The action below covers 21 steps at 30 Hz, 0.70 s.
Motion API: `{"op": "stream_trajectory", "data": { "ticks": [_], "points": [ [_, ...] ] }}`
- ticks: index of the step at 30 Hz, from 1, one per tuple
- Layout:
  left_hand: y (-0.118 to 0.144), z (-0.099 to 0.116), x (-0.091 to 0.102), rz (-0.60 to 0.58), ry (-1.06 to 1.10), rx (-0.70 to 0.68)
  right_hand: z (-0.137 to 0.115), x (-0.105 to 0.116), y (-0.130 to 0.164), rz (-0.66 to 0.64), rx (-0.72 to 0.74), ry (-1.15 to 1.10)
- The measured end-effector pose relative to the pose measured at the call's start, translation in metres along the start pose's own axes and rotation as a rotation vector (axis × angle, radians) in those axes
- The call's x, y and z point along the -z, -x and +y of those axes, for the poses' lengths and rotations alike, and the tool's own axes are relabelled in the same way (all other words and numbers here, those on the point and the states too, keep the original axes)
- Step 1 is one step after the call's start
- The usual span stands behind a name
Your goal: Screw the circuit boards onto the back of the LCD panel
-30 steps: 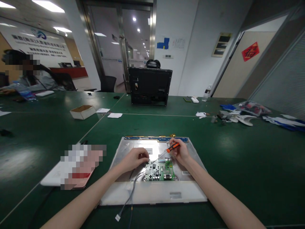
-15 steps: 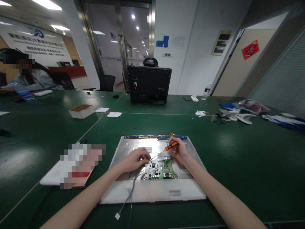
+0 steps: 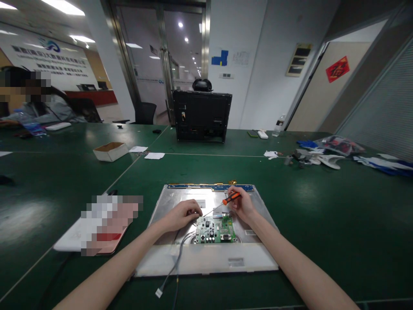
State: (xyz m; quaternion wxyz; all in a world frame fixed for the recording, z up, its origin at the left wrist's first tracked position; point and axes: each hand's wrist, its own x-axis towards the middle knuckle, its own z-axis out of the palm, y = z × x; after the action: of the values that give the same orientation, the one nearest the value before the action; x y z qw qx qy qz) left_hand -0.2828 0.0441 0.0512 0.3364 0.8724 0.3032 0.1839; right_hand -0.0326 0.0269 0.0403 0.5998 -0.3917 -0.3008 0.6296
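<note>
A metal display panel (image 3: 258,258) lies back-up on the green table in front of me. A small green circuit board (image 3: 215,231) sits on its middle. My right hand (image 3: 241,206) holds an orange-handled screwdriver (image 3: 231,198), its shaft slanting down-left to the board's upper left corner. My left hand (image 3: 181,214) rests on the panel at that same corner, fingertips pinched at the screwdriver tip. A grey cable (image 3: 176,267) runs from the board over the panel's near edge to a white plug (image 3: 158,293).
A white and pink blurred object (image 3: 97,226) lies left of the panel. Farther back stand a black monitor housing (image 3: 201,115) and a small cardboard box (image 3: 110,151). Loose parts and bags (image 3: 322,157) lie at the right. A person (image 3: 38,105) sits at the far left.
The view has drifted slightly. My left hand's fingers have closed in a little at the screwdriver tip; the right hand and screwdriver stay nearly still.
</note>
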Motion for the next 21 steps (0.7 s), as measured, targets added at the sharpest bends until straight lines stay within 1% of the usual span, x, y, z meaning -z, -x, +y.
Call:
{"op": "stream_trajectory", "data": {
  "ticks": [5, 12, 21],
  "points": [
    [-0.0009, -0.0025, -0.0013, 0.034, 0.006, 0.014, 0.0014, 0.0019, -0.0013, 0.005, -0.003, -0.003],
    [-0.0005, -0.0002, -0.0001, -0.004, 0.022, 0.044, 0.0022, 0.0022, -0.0018, 0.005, -0.006, -0.003],
    [-0.0007, -0.0014, 0.0002, -0.006, 0.042, 0.062, 0.0024, 0.0016, -0.0020, 0.003, -0.008, -0.005]
  ]
}}
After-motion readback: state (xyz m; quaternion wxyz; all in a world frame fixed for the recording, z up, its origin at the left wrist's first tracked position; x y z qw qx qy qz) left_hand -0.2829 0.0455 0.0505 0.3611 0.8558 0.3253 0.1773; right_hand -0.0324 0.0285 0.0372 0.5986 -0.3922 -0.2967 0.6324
